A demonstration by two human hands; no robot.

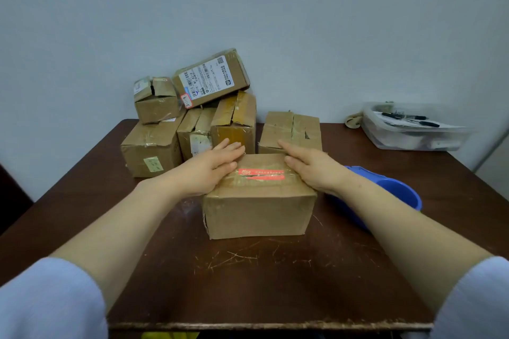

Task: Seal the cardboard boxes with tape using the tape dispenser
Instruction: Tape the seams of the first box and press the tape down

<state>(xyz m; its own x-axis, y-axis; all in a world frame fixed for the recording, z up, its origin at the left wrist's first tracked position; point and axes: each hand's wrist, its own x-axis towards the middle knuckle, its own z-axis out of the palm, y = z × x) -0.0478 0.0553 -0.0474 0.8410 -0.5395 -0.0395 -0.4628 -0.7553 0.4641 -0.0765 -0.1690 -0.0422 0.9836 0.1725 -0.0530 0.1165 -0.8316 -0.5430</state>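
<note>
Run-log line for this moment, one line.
left hand: flat on front box | right hand: flat on same box | tape dispenser: on table, unheld

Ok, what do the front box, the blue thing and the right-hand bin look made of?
Front box: matte brown cardboard, creased edges, glossy clear tape on top. Blue thing: smooth moulded plastic, slight sheen; likely the dispenser. Bin: translucent plastic, contents show through.

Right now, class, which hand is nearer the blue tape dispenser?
Right. The right hand rests on the right edge of the cardboard box, beside the blue tape dispenser; the left hand on its left edge, farther away.
</note>
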